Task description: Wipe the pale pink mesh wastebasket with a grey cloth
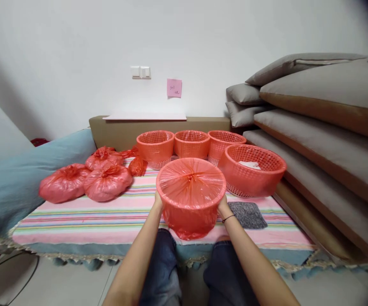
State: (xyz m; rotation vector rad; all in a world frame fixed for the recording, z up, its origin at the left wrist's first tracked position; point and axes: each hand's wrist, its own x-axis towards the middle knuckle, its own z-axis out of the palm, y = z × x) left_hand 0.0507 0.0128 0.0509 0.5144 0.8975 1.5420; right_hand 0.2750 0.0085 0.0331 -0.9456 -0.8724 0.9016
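White wall stands behind a low seat with a striped sheet spread over it. Both hands hold one red covered basket. The left hand is on its left side and the right hand is on its right side. The hands are wide apart, with the basket between them. The fingers are mostly hidden, so their shape is hard to tell. Shiny red plastic goes over the top and is bunched up in the middle. The covered basket is upright, near the front edge of the sheet, in front of the person's knees. A dark band is on the right wrist.

Just beside the right hand, a gray cloth lies flat. Behind it is an open basket with something white inside. Three more baskets stand in a row at the back. Over on the left sit three puffy red bags, and a small red bag is near them. Big gray cushions are piled up on the right. A pink note is on the wall.
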